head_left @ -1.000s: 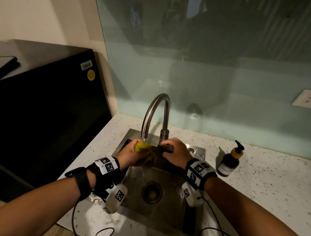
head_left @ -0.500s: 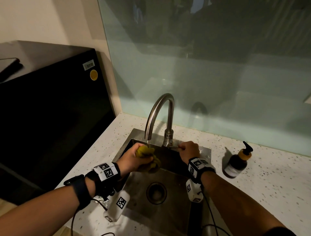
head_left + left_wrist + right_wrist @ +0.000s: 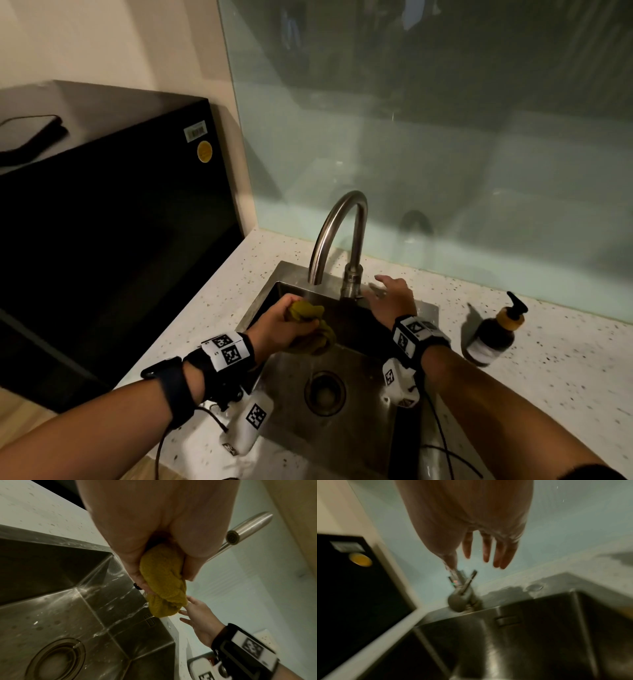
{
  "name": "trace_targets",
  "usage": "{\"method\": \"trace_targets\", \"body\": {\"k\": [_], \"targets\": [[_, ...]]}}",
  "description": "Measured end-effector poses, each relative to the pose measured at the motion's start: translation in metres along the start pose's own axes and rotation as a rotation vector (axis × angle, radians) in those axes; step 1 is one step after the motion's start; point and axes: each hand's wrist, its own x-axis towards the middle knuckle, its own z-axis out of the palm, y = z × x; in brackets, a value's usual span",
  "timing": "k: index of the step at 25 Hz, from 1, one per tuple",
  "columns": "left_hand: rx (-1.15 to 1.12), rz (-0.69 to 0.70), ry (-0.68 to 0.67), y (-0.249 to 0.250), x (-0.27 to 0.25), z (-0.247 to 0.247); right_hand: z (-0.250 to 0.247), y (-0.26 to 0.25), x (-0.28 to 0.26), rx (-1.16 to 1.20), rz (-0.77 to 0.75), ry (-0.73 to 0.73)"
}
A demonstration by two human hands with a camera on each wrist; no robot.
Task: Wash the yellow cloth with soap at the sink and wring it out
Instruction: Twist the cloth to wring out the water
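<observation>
While bunched into a wad, the yellow cloth (image 3: pixel 310 323) sits clenched in the left hand (image 3: pixel 279 323) over the sink's (image 3: pixel 363 438) rear-left corner, below the faucet (image 3: pixel 337 236) spout. Right hand (image 3: pixel 392 298) hovers, fingers spread, holding nothing, beside the faucet base. Soap bottle (image 3: pixel 493 334) stands on the countertop (image 3: pixel 565 370) right of the sink.

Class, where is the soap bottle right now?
In the head view, the soap bottle stands on the speckled counter, right of the sink, beyond the right hand.
</observation>
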Motion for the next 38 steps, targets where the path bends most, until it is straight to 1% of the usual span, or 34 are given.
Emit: {"method": "trace_targets", "body": {"k": [1, 2, 3, 4, 5, 6, 7, 8, 9, 10, 11, 12, 13, 16, 18, 19, 22, 25, 27, 28, 30, 33, 35, 36, 37, 38], "targets": [[-0.021, 0.008, -0.007, 0.003, -0.001, 0.003, -0.004, -0.009, -0.015, 0.125, 0.041, -0.024], [-0.052, 0.009, -0.031, 0.006, -0.001, 0.005, -0.006, -0.016, -0.031, 0.288, 0.081, -0.114], [-0.087, 0.004, -0.068, 0.007, -0.001, 0.009, -0.009, -0.025, -0.049, 0.501, 0.151, -0.282], [-0.116, 0.009, -0.103, 0.009, -0.002, 0.014, -0.010, -0.031, -0.067, 0.727, 0.253, -0.470], [-0.137, 0.027, -0.137, 0.010, -0.001, 0.020, -0.011, -0.035, -0.081, 0.916, 0.343, -0.610], [-0.141, 0.050, -0.165, 0.011, 0.001, 0.028, -0.013, -0.037, -0.091, 1.019, 0.366, -0.666], [-0.142, 0.065, -0.193, 0.013, 0.003, 0.036, -0.015, -0.037, -0.096, 1.129, 0.354, -0.668], [-0.148, 0.074, -0.221, 0.017, 0.004, 0.044, -0.015, -0.035, -0.097, 1.216, 0.335, -0.640], [-0.176, 0.056, -0.245, 0.022, 0.005, 0.050, -0.015, -0.034, -0.096, 1.302, 0.366, -0.607], [-0.240, 0.022, -0.262, 0.026, 0.006, 0.055, -0.019, -0.038, -0.097, 1.338, 0.372, -0.563], [-0.310, -0.019, -0.286, 0.026, 0.007, 0.060, -0.019, -0.040, -0.097, 1.328, 0.380, -0.496], [-0.355, -0.053, -0.300, 0.026, 0.006, 0.065, -0.015, -0.038, -0.097, 1.306, 0.348, -0.472], [-0.349, -0.071, -0.290, 0.026, 0.007, 0.071, -0.011, -0.037, -0.098, 1.303, 0.333, -0.449], [-0.222, -0.023, -0.253, 0.022, 0.012, 0.085, -0.009, -0.038, -0.103, 1.250, 0.354, -0.347], [-0.206, -0.003, -0.254, 0.022, 0.015, 0.090, -0.012, -0.038, -0.104, 1.154, 0.352, -0.257], [-0.191, 0.003, -0.256, 0.020, 0.018, 0.092, -0.013, -0.039, -0.106, 1.091, 0.350, -0.236], [-0.154, -0.002, -0.263, 0.014, 0.023, 0.095, -0.011, -0.039, -0.110, 1.045, 0.367, -0.245], [-0.163, 0.000, -0.353, 0.013, 0.029, 0.090, -0.022, -0.041, -0.117, 1.138, 0.380, -0.220], [-0.166, 0.066, -0.381, 0.015, 0.031, 0.086, -0.027, -0.030, -0.120, 1.262, 0.368, -0.267], [-0.159, 0.096, -0.381, 0.017, 0.031, 0.085, -0.030, -0.027, -0.122, 1.309, 0.351, -0.301], [-0.170, 0.129, -0.389, 0.016, 0.033, 0.083, -0.029, -0.022, -0.123, 1.317, 0.298, -0.348], [-0.152, 0.171, -0.411, 0.018, 0.031, 0.083, -0.023, -0.021, -0.121, 1.225, 0.219, -0.332], [-0.082, 0.174, -0.476, 0.024, 0.027, 0.079, -0.028, -0.024, -0.126, 1.153, 0.118, -0.321], [-0.063, 0.157, -0.552, 0.026, 0.024, 0.075, -0.032, -0.025, -0.129, 1.129, 0.078, -0.326], [-0.024, 0.167, -0.643, 0.027, 0.023, 0.069, -0.037, -0.027, -0.131, 1.099, 0.098, -0.305], [0.064, 0.239, -0.721, 0.026, 0.024, 0.061, -0.042, -0.029, -0.133, 1.064, 0.161, -0.272]]}}
